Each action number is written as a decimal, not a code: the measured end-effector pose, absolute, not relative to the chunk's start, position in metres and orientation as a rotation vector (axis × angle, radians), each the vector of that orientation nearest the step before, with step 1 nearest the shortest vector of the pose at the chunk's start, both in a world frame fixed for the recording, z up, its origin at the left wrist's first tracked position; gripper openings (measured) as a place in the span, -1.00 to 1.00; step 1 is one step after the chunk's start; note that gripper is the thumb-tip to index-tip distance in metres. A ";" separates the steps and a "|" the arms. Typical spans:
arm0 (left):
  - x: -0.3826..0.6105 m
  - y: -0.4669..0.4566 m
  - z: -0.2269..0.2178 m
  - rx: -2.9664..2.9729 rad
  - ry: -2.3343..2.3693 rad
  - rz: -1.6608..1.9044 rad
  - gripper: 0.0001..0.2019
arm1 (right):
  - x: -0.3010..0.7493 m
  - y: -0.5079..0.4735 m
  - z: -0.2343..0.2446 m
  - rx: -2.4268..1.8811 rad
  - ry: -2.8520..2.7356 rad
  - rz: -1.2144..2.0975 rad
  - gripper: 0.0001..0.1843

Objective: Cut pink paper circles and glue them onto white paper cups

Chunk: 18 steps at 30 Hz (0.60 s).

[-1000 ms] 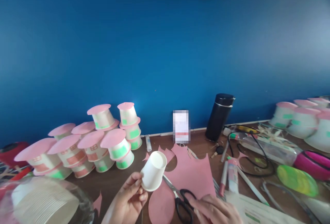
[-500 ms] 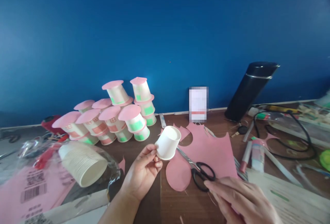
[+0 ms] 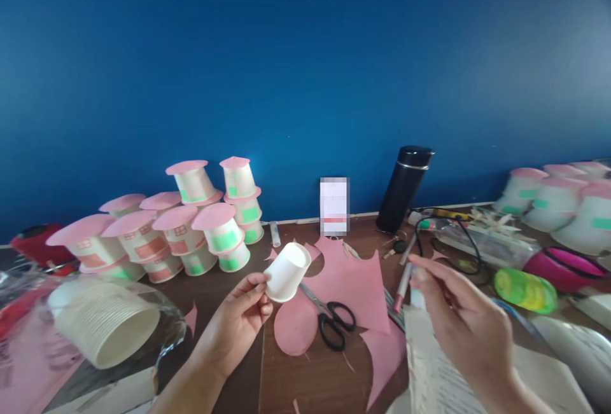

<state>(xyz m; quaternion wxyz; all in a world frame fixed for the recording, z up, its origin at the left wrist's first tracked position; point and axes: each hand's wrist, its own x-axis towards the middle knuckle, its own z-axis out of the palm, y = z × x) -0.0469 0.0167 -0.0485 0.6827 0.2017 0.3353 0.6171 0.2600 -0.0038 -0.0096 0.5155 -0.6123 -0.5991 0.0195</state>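
My left hand (image 3: 238,318) is closed on a plain white paper cup (image 3: 286,272), held tilted above the brown table with its mouth facing up and away. My right hand (image 3: 461,318) is raised at the right, its fingers pinched together on the top of a white tube (image 3: 417,298) beside a pink marker (image 3: 402,287). Black-handled scissors (image 3: 334,325) lie between my hands on cut pink paper (image 3: 356,283), next to a pink paper circle (image 3: 293,326).
Decorated cups with pink tops (image 3: 191,223) are piled at the back left, with more of them (image 3: 558,210) at the right. A sleeve of white cups in plastic (image 3: 102,322) lies at the left. A black flask (image 3: 403,188), a black cable (image 3: 449,236), a green lid (image 3: 525,290) and printed sheets (image 3: 439,369) crowd the right.
My right hand has lifted off the table near the scissors and moved right and up to the white tube. My left hand keeps hold of the cup. The view has swung back to the right.
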 end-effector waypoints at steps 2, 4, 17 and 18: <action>-0.046 0.017 -0.049 0.467 0.755 1.374 -0.84 | 0.275 0.002 -0.001 -1.601 -1.301 -0.019 -0.67; -0.047 0.017 -0.051 0.490 0.755 1.367 -0.84 | 0.289 0.008 0.005 -1.759 -1.292 -0.043 -0.63; -0.046 0.020 -0.052 0.564 0.775 1.344 -0.80 | 0.317 0.029 -0.015 -2.397 -1.600 0.134 -0.40; -0.046 0.020 -0.052 0.565 0.777 1.347 -0.80 | 0.316 0.030 -0.017 -2.408 -1.603 0.138 -0.39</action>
